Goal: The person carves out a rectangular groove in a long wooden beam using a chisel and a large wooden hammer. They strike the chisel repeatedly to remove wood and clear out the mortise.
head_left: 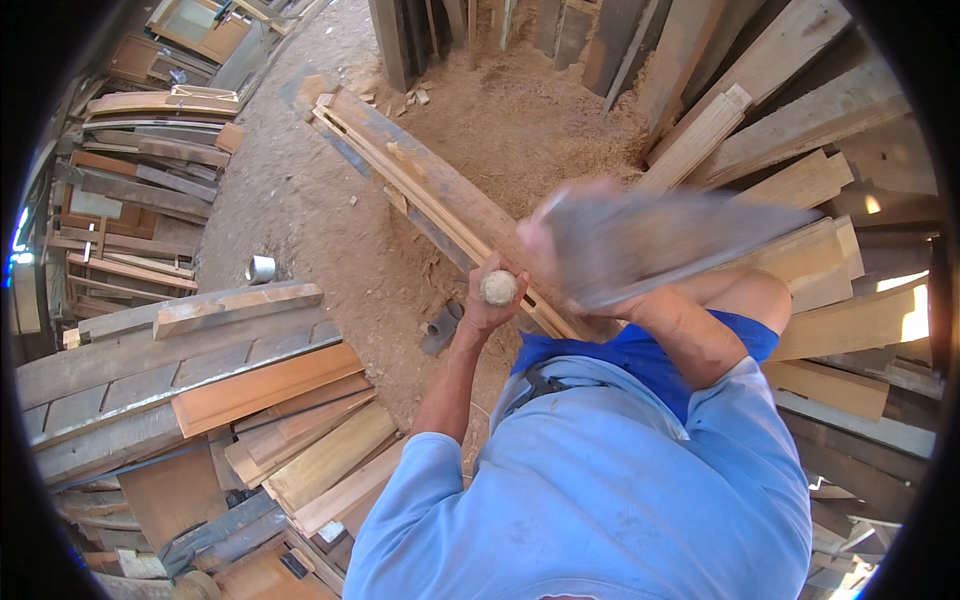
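My left hand (487, 305) is closed around a round wooden handle (498, 288), whose pale end points up at the camera. Just to its right, my right hand (545, 248) grips a broad grey flat piece (660, 240) that is smeared by motion; I cannot tell what it is. Both hands hover over a long weathered plank (440, 190) with thin pale strips along it, lying diagonally on the sawdust-covered ground. My knee in blue shorts (740, 300) is bent beside the plank.
Stacked boards and planks (250, 400) lie at the left and lower left. More timber (800, 200) leans at the right. A small metal can (260, 268) stands on the dirt, and a dark pipe piece (440, 328) lies near my left hand. Old wooden frames (140, 180) are piled far left.
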Tool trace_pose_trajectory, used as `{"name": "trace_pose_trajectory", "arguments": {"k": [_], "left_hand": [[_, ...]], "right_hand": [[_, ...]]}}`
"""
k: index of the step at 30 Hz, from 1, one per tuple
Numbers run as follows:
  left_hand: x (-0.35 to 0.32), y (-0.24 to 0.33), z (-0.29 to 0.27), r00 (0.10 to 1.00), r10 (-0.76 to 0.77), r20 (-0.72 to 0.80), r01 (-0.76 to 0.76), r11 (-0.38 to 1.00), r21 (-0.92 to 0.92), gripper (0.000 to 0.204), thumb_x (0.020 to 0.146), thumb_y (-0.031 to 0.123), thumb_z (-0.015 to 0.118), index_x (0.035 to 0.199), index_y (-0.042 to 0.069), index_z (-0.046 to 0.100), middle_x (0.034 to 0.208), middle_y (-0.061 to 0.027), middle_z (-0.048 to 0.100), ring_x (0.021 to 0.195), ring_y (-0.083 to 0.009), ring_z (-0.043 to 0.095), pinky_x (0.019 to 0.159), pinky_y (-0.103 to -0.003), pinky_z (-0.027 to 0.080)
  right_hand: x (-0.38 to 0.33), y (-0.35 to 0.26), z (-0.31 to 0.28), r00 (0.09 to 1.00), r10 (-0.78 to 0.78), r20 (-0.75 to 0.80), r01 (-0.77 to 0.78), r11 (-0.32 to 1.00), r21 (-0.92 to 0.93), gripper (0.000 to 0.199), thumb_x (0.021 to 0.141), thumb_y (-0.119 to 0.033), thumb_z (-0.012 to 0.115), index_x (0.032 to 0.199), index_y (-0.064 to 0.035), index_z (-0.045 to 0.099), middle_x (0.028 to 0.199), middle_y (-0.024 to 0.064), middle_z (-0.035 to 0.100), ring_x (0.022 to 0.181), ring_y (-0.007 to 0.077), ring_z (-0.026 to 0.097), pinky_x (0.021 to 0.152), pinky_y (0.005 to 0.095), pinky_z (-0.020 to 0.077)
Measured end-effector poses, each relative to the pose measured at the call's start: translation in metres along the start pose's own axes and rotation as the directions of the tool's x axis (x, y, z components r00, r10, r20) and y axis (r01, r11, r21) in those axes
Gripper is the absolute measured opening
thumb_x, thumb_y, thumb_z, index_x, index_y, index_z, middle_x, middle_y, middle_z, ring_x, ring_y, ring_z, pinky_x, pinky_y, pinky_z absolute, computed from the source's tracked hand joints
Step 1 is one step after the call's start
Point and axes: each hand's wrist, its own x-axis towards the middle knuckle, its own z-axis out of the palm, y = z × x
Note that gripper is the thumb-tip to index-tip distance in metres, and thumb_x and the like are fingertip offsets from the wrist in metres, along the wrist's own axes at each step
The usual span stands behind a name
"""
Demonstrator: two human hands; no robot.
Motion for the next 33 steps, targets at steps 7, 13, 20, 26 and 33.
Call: {"name": "trace_pose_trajectory", "arguments": {"k": [7, 13, 20, 26, 33], "left_hand": [[-0.018, -0.021, 0.025, 0.965, -0.258, -0.056, 0.249, 0.959, -0.133, 0.023, 0.083, 0.010, 0.077, 0.102, 0.008, 0.066, 0.095, -0.0058, 0.069, 0.088, -0.0212, 0.065, 0.079, -0.037, 0.053], [-0.015, -0.036, 0.017, 0.997, -0.065, 0.030, 0.067, 0.996, -0.064, 0.020, 0.079, 0.008, 0.078, 0.095, 0.007, 0.066, 0.083, -0.0064, 0.068, 0.072, -0.0153, 0.063, 0.062, -0.034, 0.048], [-0.021, -0.022, 0.020, 0.987, -0.163, 0.019, 0.162, 0.986, 0.036, 0.024, 0.084, 0.011, 0.077, 0.105, 0.007, 0.066, 0.093, -0.0063, 0.071, 0.083, -0.0196, 0.067, 0.073, -0.035, 0.053], [-0.002, -0.021, 0.020, 0.991, -0.118, -0.064, 0.120, 0.992, 0.029, 0.020, 0.087, 0.016, 0.077, 0.093, 0.006, 0.061, 0.081, -0.0040, 0.066, 0.073, -0.0151, 0.064, 0.065, -0.031, 0.051], [0.025, -0.035, 0.011, 0.806, -0.485, -0.339, 0.329, 0.843, -0.425, 0.020, 0.092, 0.011, 0.074, 0.091, 0.008, 0.054, 0.072, 0.0030, 0.054, 0.065, -0.0056, 0.054, 0.059, -0.023, 0.045]], "right_hand": [[-0.036, 0.038, 0.008, 0.716, 0.592, 0.370, -0.282, 0.730, -0.623, 0.021, 0.082, -0.018, 0.078, 0.098, -0.0072, 0.071, 0.075, 0.0108, 0.067, 0.069, 0.0309, 0.067, 0.067, 0.0432, 0.0536], [0.004, -0.015, -0.004, 0.993, 0.101, 0.056, -0.094, 0.989, -0.115, 0.025, 0.081, -0.028, 0.076, 0.091, -0.0067, 0.067, 0.085, 0.0167, 0.071, 0.077, 0.0373, 0.069, 0.070, 0.0480, 0.0521], [-0.072, 0.061, 0.016, 0.687, 0.590, 0.425, -0.178, 0.704, -0.688, 0.030, 0.076, -0.022, 0.074, 0.100, -0.0058, 0.069, 0.079, 0.0179, 0.069, 0.074, 0.0406, 0.067, 0.076, 0.0489, 0.0539], [-0.087, 0.058, -0.007, 0.747, 0.606, 0.274, -0.528, 0.791, -0.310, 0.038, 0.081, -0.019, 0.072, 0.112, 0.0008, 0.066, 0.081, 0.0146, 0.069, 0.075, 0.0268, 0.067, 0.072, 0.0391, 0.0529], [-0.107, 0.034, -0.016, 0.619, 0.745, 0.248, -0.784, 0.608, 0.126, 0.040, 0.087, -0.013, 0.075, 0.121, 0.0054, 0.062, 0.094, 0.0043, 0.067, 0.087, 0.0113, 0.060, 0.080, 0.0295, 0.0511]]}}
